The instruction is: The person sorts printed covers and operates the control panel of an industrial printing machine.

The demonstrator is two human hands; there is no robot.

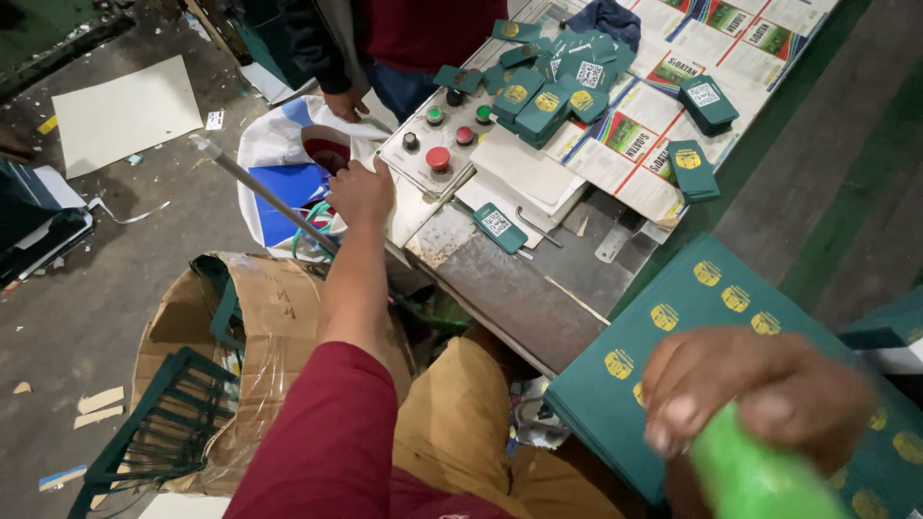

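My right hand point(760, 394) is closed around a bright green handle point(755, 476) at the lower right, blurred and close to the camera. Under it lies a stack of dark green printed sheets point(692, 317) with gold round emblems. My left hand point(361, 192) reaches forward to the near left corner of a grey control box point(437, 139) with red, green and black buttons. Its fingers curl over the edge of a white sheet point(404, 216) lying under the box.
Another person in a dark red top stands at the far side, one hand point(346, 101) lowered. Several small green boxes point(548, 77) lie piled on printed sheets point(635, 144). A cardboard box point(260, 327) with green offcuts sits on the floor beside a metal rod point(260, 192).
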